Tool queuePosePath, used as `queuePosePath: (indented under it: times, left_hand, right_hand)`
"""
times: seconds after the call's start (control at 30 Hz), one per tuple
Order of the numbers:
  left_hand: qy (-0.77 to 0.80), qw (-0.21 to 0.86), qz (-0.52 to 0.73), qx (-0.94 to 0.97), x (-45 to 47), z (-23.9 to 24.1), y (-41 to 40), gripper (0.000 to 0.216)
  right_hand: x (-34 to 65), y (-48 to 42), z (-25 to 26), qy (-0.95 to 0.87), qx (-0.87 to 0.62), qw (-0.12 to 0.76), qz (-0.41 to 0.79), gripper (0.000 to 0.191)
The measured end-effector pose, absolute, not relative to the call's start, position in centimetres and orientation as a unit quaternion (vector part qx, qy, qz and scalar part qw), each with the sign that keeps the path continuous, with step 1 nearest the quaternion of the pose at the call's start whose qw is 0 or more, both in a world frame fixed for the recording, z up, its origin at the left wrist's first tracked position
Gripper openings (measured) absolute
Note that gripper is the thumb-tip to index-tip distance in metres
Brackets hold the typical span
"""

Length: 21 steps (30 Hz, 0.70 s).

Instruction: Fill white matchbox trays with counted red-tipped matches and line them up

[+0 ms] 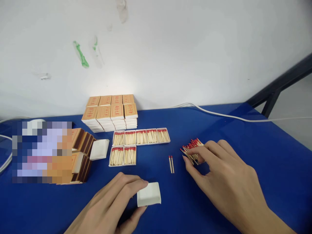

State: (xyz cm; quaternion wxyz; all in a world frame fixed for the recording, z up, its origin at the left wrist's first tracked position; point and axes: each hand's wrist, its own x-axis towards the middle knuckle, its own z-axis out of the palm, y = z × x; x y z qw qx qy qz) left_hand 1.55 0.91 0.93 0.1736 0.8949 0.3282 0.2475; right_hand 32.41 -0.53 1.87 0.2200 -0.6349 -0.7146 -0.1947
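Observation:
My left hand [114, 198] grips a white matchbox tray [149, 195] at its left end, thumb below and fingers above. The tray holds no matches and is just above or on the blue tabletop. My right hand [226, 177] reaches over a loose pile of red-headed matches [195, 143], its thumb and index finger closed on some at the left side. The palm hides part of the pile. Two single matches [171, 164] lie side by side between my hands. Behind my left hand are several filled matchbox trays [141, 137] in two rows, the front row holding two.
Closed matchboxes [109, 112] are stacked against the white wall. Matchbox sleeves [81, 162] stand piled at the left beside another white tray [99, 149], partly behind a pixelated patch. A white cable [219, 114] runs along the back; a dark metal bar [280, 84] slants at the right.

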Motion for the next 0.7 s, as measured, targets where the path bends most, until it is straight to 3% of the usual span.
queuePosePath:
  times: [0.37,0.7]
  left_hand:
    - [0.335,0.155,0.251,0.895,2.06,1.74,0.79,0.023]
    - [0.332,0.185,0.249,0.891,1.99,1.35,0.62,0.026]
  right_hand:
    - [32.48,-0.61,1.69,-0.715,-0.651,0.237,-0.089,0.029]
    - [32.31,-0.59,1.31,-0.718,-0.646,0.236,-0.108,0.034]
